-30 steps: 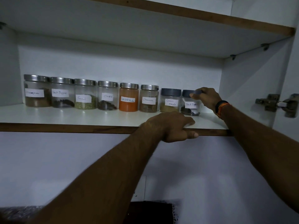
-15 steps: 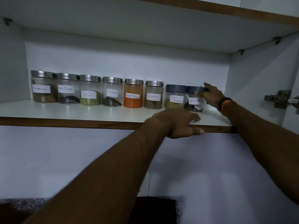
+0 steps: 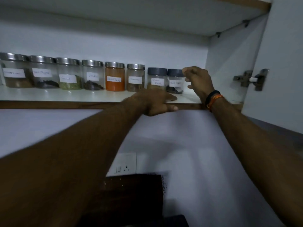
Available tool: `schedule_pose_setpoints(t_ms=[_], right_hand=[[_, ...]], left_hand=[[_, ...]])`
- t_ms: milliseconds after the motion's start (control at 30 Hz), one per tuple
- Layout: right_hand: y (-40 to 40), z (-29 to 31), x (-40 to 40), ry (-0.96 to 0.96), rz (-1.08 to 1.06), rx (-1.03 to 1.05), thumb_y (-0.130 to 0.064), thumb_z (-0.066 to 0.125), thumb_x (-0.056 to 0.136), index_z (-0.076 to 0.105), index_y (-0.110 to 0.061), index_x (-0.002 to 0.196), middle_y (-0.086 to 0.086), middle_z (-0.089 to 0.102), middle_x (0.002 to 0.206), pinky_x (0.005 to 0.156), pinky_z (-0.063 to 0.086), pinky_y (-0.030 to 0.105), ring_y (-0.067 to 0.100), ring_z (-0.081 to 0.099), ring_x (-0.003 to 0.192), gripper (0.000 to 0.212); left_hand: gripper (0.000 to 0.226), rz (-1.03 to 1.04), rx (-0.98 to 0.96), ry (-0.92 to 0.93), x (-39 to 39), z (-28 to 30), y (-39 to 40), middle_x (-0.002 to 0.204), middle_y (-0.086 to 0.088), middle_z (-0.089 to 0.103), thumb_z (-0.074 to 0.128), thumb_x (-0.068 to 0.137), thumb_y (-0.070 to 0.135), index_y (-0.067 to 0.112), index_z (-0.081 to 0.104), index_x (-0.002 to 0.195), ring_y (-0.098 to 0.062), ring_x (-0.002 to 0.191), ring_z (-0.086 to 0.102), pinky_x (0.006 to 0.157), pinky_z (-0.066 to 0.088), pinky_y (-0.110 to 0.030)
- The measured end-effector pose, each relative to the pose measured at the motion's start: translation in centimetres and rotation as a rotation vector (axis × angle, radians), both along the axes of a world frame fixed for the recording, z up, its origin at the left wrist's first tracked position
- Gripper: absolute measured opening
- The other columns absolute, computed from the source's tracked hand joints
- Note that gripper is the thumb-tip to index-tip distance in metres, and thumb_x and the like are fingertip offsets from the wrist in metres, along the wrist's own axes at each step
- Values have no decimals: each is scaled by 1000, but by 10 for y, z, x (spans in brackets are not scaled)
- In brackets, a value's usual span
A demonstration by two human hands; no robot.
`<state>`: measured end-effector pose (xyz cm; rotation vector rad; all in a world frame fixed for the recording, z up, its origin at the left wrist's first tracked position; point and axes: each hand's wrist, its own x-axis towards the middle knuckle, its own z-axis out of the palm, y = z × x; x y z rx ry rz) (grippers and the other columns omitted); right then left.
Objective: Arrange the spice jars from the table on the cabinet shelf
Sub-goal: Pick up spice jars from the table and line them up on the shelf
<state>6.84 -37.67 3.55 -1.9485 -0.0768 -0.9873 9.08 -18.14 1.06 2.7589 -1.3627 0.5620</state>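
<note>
The last jar [image 3: 175,81] looks light but smooth glass; best gripped around its lid. Right hand [image 3: 199,82] beside it, fingers loosely curled, holds nothing.

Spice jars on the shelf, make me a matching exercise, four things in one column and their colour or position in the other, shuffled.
Things:
1. orange powder jar
2. fennel jar
3. rightmost jar
4. left hand

Descriptions:
A. dark grey lid, beside the right hand
B. rests on the shelf front edge
C. silver lid, fifth from the left
D. green contents, third from the left

Pairs: 1-C, 2-D, 3-A, 4-B
</note>
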Motion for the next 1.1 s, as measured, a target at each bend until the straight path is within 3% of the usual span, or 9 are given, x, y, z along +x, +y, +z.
schedule_pose_setpoints(t_ms=[133, 333, 500, 633, 733, 900, 967, 1033, 1100], right_hand=[[13, -26, -46, -86, 55, 99, -28, 63, 92, 74, -25, 90, -8, 72, 96, 87, 60, 43, 20, 70, 98, 11], [25, -81, -106, -151, 24, 137, -27, 68, 91, 75, -18, 87, -8, 73, 87, 85, 59, 43, 17, 69, 92, 12], [35, -136, -146, -47, -31, 241, -21, 68, 92, 76, -17, 88, -3, 74, 93, 81, 61, 43, 21, 70, 92, 10], [40, -193, -173, 107, -65, 287, -14, 64, 90, 78, -12, 92, -1, 75, 97, 92, 57, 47, 20, 69, 97, 14], [42, -243, -190, 246, -96, 321, -13, 65, 88, 78, -13, 91, -1, 76, 96, 94, 56, 46, 18, 69, 96, 14], [42, -326, -221, 502, -123, 286, -14, 70, 88, 78, -18, 88, -6, 74, 88, 92, 58, 36, 12, 67, 87, 9], [44, -357, -237, 565, -164, 282, -14, 70, 88, 77, -19, 86, -7, 73, 86, 87, 56, 25, 13, 68, 88, 9], [49, -388, -255, 664, -234, 308, -16, 66, 89, 77, -19, 82, -7, 73, 83, 72, 52, 15, 16, 68, 85, 13], [57, -418, -273, 786, -295, 312, -20, 61, 91, 76, -16, 84, -1, 73, 88, 68, 51, 21, 20, 68, 86, 17]], left_hand=[[64, 26, -22, -48, -3, -7, -1, 155, -6, 43, 33, 96, 67, 35, 35, 152, -28, 140, 41, 108, 35, -47], [57, 135, -43, -131, -22, -17, -2, 153, -8, 46, 29, 99, 61, 34, 37, 149, -33, 138, 43, 108, 37, -57], [41, 162, -126, -267, -50, -33, -8, 125, -17, 61, 40, 99, 41, 16, 51, 130, -38, 112, 57, 96, 45, -51], [70, 244, -137, -317, -67, -63, -16, 145, -21, 43, 58, 86, 36, 7, 35, 146, -40, 132, 41, 114, 24, -57], [82, 165, -245, -337, -85, -98, -16, 160, -22, 24, 59, 83, 36, 8, 27, 154, -42, 148, 20, 121, 11, -58], [80, -15, -243, 46, -119, -210, -14, 165, -17, 16, 59, 88, 21, 11, 21, 158, -35, 147, 26, 122, 15, -46], [79, 21, -198, 265, -136, -266, -9, 164, -16, 21, 59, 89, 21, 13, 20, 158, -32, 148, 26, 122, 17, -45], [75, 45, -125, 461, -155, -321, -2, 159, -15, 30, 60, 91, 24, 14, 24, 156, -33, 144, 32, 119, 26, -46], [66, 34, -74, 639, -177, -369, 6, 151, -14, 41, 62, 92, 25, 18, 33, 150, -34, 137, 42, 113, 35, -49]])
